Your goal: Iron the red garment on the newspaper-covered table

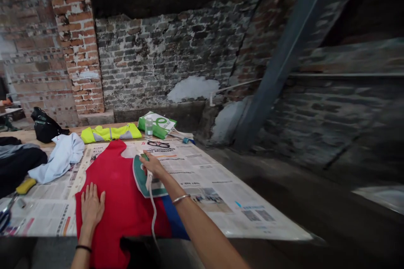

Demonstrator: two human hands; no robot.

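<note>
While a red garment point(121, 204) is laid out on spread newspaper sheets point(205, 189), the left hand point(92, 208) is pressed flat on it, palm down, with the fingers point(91, 191) slightly spread and pointed away from the body. A thin black band point(83, 248) is worn on that wrist. The right hand point(153, 166) is closed around the handle of a green-and-white steam iron point(140, 180), and the right forearm is stretched out from the lower right, with a thin silver bangle point(181, 198) at the wrist. The iron is tilted, its lower edge on the red garment, just beside the newspaper. A white cord point(153, 214) is trailed from it toward the near edge of the desk point(38, 136). A strip of blue cloth point(173, 223) is seen at the garment's lower right edge.

Beyond the garment, black-framed eyeglasses point(158, 144) are laid on the newspaper, and a clear bottle point(149, 127) is stood before a green-and-white bag point(157, 125). A yellow reflective vest point(110, 133) is placed on the far side of the desk, beside a black bag point(44, 125). To the left, a pale blue cloth point(59, 157), a dark garment point(19, 170) and a yellow-handled tool point(25, 185) are seen. Behind everything, a rough brick wall point(158, 59) is raised.
</note>
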